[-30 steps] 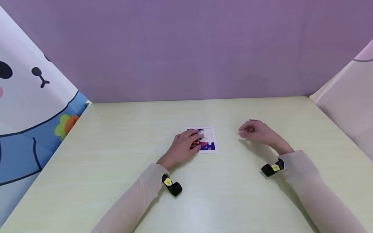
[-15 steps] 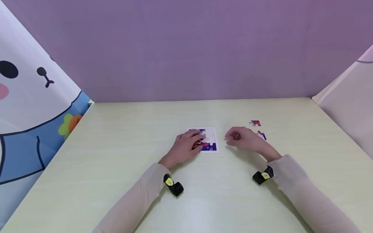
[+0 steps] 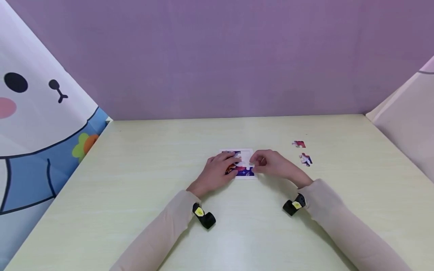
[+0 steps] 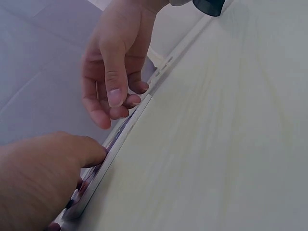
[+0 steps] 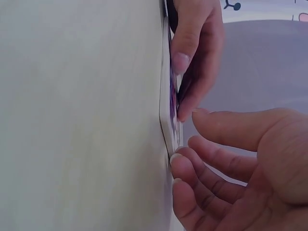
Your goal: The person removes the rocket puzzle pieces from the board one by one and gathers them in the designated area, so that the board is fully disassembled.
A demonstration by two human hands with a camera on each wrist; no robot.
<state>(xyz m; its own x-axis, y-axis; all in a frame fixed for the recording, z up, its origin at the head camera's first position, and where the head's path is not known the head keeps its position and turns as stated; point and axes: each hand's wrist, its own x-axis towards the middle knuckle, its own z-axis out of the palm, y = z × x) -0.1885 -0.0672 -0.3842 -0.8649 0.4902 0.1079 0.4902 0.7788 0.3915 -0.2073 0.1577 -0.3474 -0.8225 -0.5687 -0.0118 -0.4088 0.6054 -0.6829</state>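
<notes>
From where I stand, the pale, wood-grained bench (image 3: 210,244) spreads under both hands' fingers and runs on past them to a purple wall (image 3: 217,60) at its far edge. Well to the left of the fingers hangs a panel (image 3: 37,128) printed with a big white and blue cartoon animal; well to the right stands a plain pale panel (image 3: 407,109).

Beyond the right hand's fingers and off to their right lie two loose jigsaw pieces, a red one (image 3: 300,144) farther back and a white and dark one (image 3: 306,159) nearer, set apart from each other. Behind each hand's fingers sits a small black wrist camera, the left one (image 3: 204,215) and the right one (image 3: 294,204), at the cuffs of light sleeves.

The jigsaw (image 3: 245,173), a white-bordered square with a purple and red picture, lies flat under the left hand (image 3: 215,172), whose spread fingers rest on it and hide its left part. At its right edge is the right hand (image 3: 275,164), fingers loosely bent, with a modest gap between thumb and forefinger; I cannot tell whether their tips touch the border.
</notes>
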